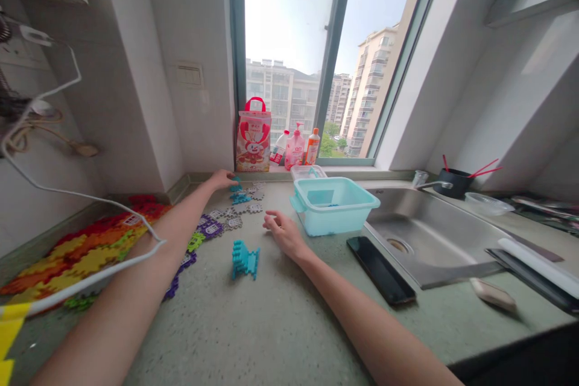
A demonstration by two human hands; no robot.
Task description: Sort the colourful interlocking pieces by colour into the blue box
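At the far side of the counter, my left hand (222, 180) has its fingertips closed on the edge of a blue interlocking plastic piece (236, 183). More blue pieces (240, 198) lie just in front of it, beside several grey pieces (234, 223). My right hand (284, 231) hovers over the counter left of the light-blue plastic tub (335, 220), fingers loosely curled and apart, holding nothing visible. Between my forearms stands a joined blue structure (245, 260) of such pieces. Purple pieces (210, 227) and a green piece (196, 242) lie by my left forearm.
Red, orange and yellow pieces (90, 253) cover the counter's left side, partly behind my arm. A white cable (99, 198) crosses in front. On the right are a phone (380, 270), a steel sink (434, 235) and a beige case (493, 294). Bottles (295, 149) line the window.
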